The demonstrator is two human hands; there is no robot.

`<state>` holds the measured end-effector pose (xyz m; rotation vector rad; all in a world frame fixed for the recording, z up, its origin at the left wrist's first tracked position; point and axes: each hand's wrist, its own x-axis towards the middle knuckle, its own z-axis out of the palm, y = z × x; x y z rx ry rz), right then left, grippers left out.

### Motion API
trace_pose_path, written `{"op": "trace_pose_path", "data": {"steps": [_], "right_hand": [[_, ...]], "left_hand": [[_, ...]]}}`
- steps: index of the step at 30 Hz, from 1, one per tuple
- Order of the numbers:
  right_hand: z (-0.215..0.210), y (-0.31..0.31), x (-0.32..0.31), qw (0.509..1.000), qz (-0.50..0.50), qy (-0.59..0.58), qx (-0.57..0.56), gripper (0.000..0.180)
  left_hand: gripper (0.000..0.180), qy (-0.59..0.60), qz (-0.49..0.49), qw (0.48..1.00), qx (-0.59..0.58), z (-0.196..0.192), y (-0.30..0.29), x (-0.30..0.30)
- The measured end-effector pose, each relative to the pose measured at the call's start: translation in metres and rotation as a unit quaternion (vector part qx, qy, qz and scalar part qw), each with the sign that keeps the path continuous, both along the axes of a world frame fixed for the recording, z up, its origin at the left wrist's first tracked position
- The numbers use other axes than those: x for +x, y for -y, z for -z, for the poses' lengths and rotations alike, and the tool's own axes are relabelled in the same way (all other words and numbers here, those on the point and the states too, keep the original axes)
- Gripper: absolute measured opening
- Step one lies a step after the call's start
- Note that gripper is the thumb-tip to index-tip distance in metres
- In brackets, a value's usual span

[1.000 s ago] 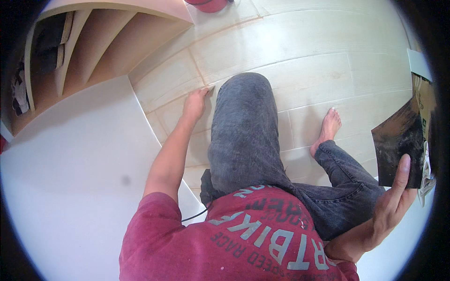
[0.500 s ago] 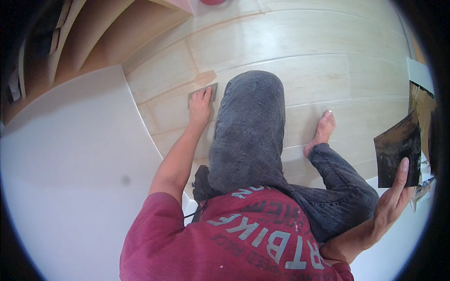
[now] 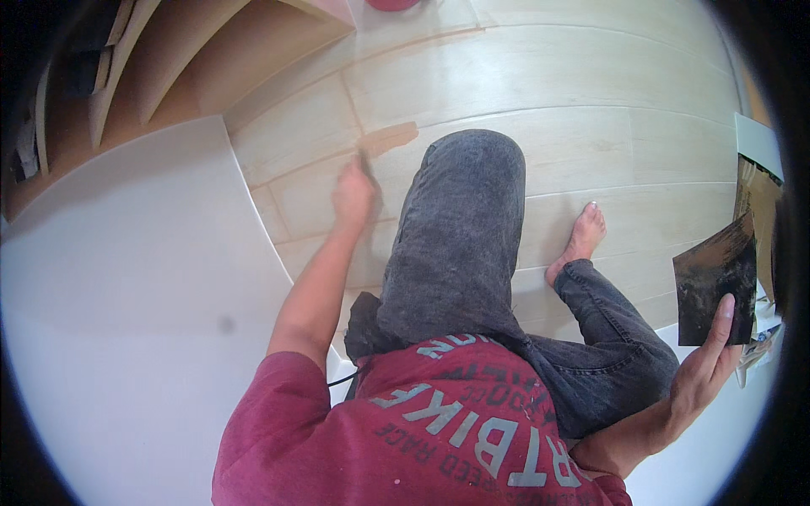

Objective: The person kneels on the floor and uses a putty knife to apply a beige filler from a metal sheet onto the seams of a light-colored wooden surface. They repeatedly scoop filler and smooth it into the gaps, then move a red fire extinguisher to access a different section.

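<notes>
My left hand [image 3: 354,196], blurred by motion, is closed around a flat grey spreader [image 3: 364,160], seen almost edge-on just above the tiled floor [image 3: 557,76]. Right beside the spreader's tip lies a smear of brown grout [image 3: 391,140] across a tile joint. Similar brown fills the joints around it, while joints farther right look pale. At the far right, my right hand [image 3: 709,367] grips a thin black sheet [image 3: 717,291] by its lower edge, thumb on top. Brown paste coats the sheet's upper part.
A tan shelf unit [image 3: 202,59] with curved-looking dividers stands at the far left, next to a white surface [image 3: 126,295]. The rim of a red container [image 3: 391,3] shows at the top. Cardboard [image 3: 757,211] and papers lie at right. My bare foot [image 3: 582,236] rests on the tiles.
The spreader has turned from face-down on the tile to nearly edge-on, and my left hand has shifted slightly. The grout smear now reaches farther right. My right hand has barely moved.
</notes>
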<state>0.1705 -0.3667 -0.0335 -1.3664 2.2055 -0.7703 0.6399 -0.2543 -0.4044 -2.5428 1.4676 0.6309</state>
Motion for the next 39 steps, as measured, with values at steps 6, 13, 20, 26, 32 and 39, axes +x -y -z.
{"op": "trace_pose_path", "data": {"steps": [6, 13, 20, 26, 32, 39], "right_hand": [[0.000, -0.001, -0.005, 0.999, -0.004, -0.037, -0.022, 0.052], [0.009, 0.003, -0.008, 1.000, -0.008, 0.003, -0.016, 0.053], [0.007, 0.007, -0.003, 1.000, -0.013, 0.005, 0.020, 0.052], [0.017, 0.008, -0.014, 0.999, -0.051, -0.004, 0.003, 0.046], [0.020, 0.005, -0.021, 0.999, 0.005, -0.034, 0.023, 0.045], [0.022, 0.001, -0.029, 0.994, -0.075, -0.084, -0.005, 0.038]], "left_hand": [[0.028, 0.026, -0.042, 0.999, 0.009, 0.026, 0.066, 0.018], [0.028, -0.055, -0.059, 0.994, -0.075, 0.025, 0.116, -0.082], [0.026, -0.095, 0.090, 0.991, -0.029, 0.021, 0.138, -0.106], [0.035, -0.002, -0.084, 0.996, 0.004, 0.016, 0.096, -0.003], [0.040, 0.023, -0.037, 0.993, -0.112, 0.031, 0.145, -0.060], [0.047, 0.067, 0.113, 0.988, -0.080, -0.039, 0.162, 0.008]]}}
